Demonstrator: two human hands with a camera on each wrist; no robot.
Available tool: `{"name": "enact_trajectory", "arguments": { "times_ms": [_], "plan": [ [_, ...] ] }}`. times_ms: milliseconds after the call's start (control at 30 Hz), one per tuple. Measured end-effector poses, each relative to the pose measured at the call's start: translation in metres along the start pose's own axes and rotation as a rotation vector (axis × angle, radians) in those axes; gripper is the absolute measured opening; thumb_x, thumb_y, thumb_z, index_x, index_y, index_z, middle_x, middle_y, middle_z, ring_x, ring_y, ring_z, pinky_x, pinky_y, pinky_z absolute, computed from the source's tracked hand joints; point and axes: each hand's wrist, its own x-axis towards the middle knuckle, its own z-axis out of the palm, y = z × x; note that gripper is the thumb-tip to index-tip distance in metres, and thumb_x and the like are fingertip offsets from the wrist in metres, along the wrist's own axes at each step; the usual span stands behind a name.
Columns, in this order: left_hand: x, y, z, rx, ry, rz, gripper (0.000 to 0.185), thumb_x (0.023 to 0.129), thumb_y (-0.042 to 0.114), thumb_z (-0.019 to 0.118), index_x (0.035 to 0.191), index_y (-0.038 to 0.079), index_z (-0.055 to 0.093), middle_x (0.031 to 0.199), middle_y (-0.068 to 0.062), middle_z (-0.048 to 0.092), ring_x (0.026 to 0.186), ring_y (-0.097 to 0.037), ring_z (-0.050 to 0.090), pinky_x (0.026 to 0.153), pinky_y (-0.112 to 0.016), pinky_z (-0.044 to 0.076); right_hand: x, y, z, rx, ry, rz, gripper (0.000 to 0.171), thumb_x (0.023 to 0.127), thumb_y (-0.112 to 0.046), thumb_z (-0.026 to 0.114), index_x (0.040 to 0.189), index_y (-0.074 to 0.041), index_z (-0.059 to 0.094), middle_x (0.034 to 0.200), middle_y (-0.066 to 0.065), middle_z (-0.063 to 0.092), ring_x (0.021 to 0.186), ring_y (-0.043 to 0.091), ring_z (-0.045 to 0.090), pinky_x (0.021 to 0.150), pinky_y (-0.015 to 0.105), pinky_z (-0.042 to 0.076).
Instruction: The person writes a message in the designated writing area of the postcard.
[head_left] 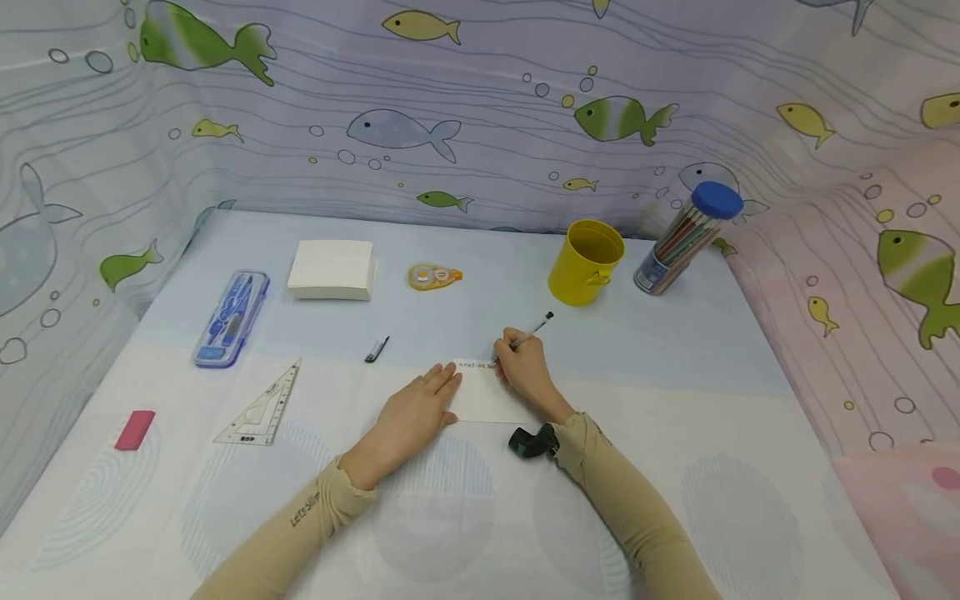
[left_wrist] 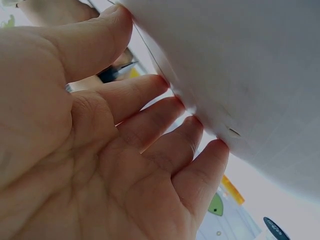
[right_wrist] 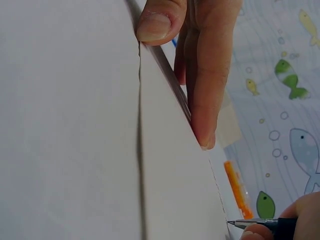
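Observation:
A small white sheet of paper (head_left: 491, 407) lies between the two hands, with a line of dark handwritten letters along its far edge. My left hand (head_left: 418, 410) rests on the sheet's left edge, fingers extended and thumb apart. In the left wrist view its fingertips (left_wrist: 187, 105) meet the paper. My right hand (head_left: 527, 371) pinches a pen (head_left: 537, 324) with a dark end, tilted up to the right. Its tip is at the paper by the end of the letters, as the pen (right_wrist: 250, 223) in the right wrist view shows.
Left of the hands lie a pen cap (head_left: 377, 350), set square (head_left: 262, 410), pink eraser (head_left: 135, 430) and blue geometry case (head_left: 232, 319). Behind are a paper stack (head_left: 331, 268), correction tape (head_left: 433, 277), yellow cup (head_left: 577, 271) and pencil tub (head_left: 686, 240). A black device (head_left: 531, 442) sits at the right wrist.

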Motion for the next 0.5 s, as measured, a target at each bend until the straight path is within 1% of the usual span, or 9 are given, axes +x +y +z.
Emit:
{"name": "enact_trajectory", "arguments": {
  "times_ms": [200,400,500],
  "plan": [
    [0.0002,-0.0002,-0.0005,0.01,0.012,0.003,0.059,0.089,0.028,0.067,0.137,-0.003,0.051,0.147,-0.018,0.047,0.137,-0.033,0.044,0.11,-0.046,0.042,0.0006,-0.0018,-0.0004,-0.009,-0.007,0.002,0.039,0.092,0.003,0.043,0.057,-0.008,0.031,0.043,-0.003,0.043,0.032,0.003,0.04,0.034,0.018,0.031],
    [-0.0001,0.0003,-0.0001,0.019,0.012,0.005,0.059,0.089,0.028,0.067,0.137,-0.003,0.052,0.147,-0.018,0.047,0.137,-0.032,0.045,0.11,-0.046,0.042,-0.0006,-0.0034,-0.001,0.005,0.018,0.012,0.037,0.091,0.004,0.043,0.057,-0.007,0.033,0.042,-0.002,0.041,0.032,0.005,0.04,0.035,0.017,0.033],
    [-0.0001,0.0005,-0.0002,0.024,0.013,0.009,0.059,0.089,0.028,0.067,0.137,-0.003,0.052,0.147,-0.018,0.047,0.137,-0.032,0.045,0.11,-0.046,0.043,-0.0004,-0.0023,-0.0011,-0.001,0.014,0.015,0.037,0.091,0.003,0.043,0.057,-0.007,0.033,0.042,-0.002,0.042,0.033,0.005,0.041,0.034,0.016,0.032]
  ]
}}
